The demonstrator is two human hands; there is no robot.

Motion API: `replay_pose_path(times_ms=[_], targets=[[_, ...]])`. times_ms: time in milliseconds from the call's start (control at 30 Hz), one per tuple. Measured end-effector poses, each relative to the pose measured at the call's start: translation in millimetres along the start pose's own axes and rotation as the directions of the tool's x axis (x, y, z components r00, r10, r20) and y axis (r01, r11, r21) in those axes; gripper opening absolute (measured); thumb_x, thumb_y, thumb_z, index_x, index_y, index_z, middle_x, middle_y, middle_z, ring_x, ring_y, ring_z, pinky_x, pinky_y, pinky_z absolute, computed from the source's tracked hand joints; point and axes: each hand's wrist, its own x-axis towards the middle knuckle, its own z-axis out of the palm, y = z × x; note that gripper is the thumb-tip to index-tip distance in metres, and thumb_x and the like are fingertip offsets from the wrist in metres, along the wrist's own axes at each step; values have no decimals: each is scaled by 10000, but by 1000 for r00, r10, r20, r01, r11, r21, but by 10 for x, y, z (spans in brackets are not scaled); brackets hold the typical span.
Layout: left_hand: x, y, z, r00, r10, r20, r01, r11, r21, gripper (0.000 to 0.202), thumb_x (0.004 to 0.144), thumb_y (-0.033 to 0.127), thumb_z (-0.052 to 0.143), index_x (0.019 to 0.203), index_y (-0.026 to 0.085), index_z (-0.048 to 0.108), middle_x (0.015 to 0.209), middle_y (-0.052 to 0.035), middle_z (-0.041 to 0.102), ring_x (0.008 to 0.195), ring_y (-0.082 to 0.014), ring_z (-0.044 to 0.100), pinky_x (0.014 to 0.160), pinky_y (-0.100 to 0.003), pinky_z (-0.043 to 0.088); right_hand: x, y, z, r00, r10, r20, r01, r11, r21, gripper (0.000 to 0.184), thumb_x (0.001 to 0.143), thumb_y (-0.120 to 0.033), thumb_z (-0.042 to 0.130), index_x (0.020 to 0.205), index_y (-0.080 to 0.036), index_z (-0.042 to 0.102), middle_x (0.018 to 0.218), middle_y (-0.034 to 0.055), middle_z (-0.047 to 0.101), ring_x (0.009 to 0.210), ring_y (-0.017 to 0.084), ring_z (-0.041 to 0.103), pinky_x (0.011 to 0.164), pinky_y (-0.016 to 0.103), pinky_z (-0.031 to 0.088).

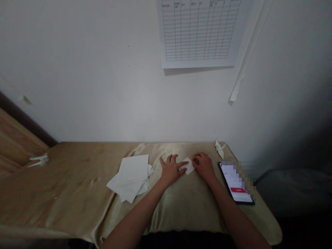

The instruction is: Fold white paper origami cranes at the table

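Observation:
A small folded white paper [188, 166] lies on the gold-brown cloth of the table [77, 193]. My left hand [171, 170] rests flat on the cloth with fingers spread, its thumb and forefinger pressing the paper's left edge. My right hand [204, 166] has its fingers curled together and pinches the paper's right edge against the table.
A loose stack of white sheets [132, 178] lies left of my hands. A lit phone [236, 183] lies at the right edge. A folded paper crane [220, 148] stands at the back right corner, another folded white piece [38, 160] at the far left. A printed grid sheet [199, 31] hangs on the wall.

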Motion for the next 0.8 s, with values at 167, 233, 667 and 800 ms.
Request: replay_pose_path(times_ms=[167, 233, 667, 800], targets=[[1, 16, -9, 1000, -16, 10, 16, 1000, 0, 382, 880, 596, 565, 1261, 605, 537, 1496, -14, 404, 1402, -362, 283, 1049, -798, -15, 14, 33, 51, 1000, 11, -13, -11, 1000, 5, 138, 870, -283, 578, 883, -238, 708, 1107, 54, 657, 1106, 229, 525, 978, 375, 370], [-2, 23, -13, 1000, -20, 8, 20, 1000, 2, 386, 879, 587, 574, 1262, 603, 537, 1493, -17, 408, 1403, -357, 282, 1053, -792, -18, 7, 54, 68, 1000, 5, -14, -5, 1000, 26, 153, 881, -294, 567, 899, -241, 709, 1121, 52, 654, 1117, 229, 522, 993, 383, 361], [-11, 43, -52, 1000, -24, 17, 25, 1000, -20, 380, 886, 579, 561, 1266, 572, 557, 1488, -21, 418, 1404, -359, 269, 1060, -783, -33, -19, 83, 24, 1000, -2, 26, 0, 996, 91, 147, 822, -321, 615, 908, -258, 716, 1142, 44, 639, 1141, 239, 521, 1025, 415, 355], [-11, 49, -55, 1000, -25, 11, 25, 1000, -19, 379, 887, 584, 557, 1265, 568, 562, 1486, -13, 423, 1397, -364, 279, 1065, -776, -36, -33, 107, 21, 998, -36, 47, 31, 995, 95, 210, 790, -359, 659, 964, -250, 703, 1174, 53, 628, 1155, 246, 519, 1044, 422, 347]])
